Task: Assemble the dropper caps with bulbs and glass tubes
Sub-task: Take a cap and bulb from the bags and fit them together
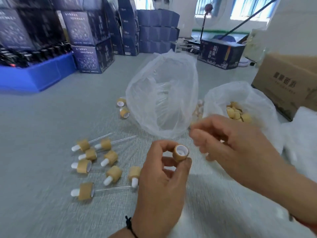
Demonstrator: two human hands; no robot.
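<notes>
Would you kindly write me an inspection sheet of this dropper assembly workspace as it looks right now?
Surface: grey woven surface, work laid directly on it.
Job's things: finished droppers lie grouped at left; two loose caps beside the clear bag; a second bag holds more wooden caps.
Clutter: white plastic sheeting at right.
Grippers: left hand pinches a wooden cap, open end up; right hand is blurred, fingers curled, its contents unclear.
Cables: nothing seen.
Surroundings: dark printed cartons stacked behind, a blue crate at left, a brown carton at right.
</notes>
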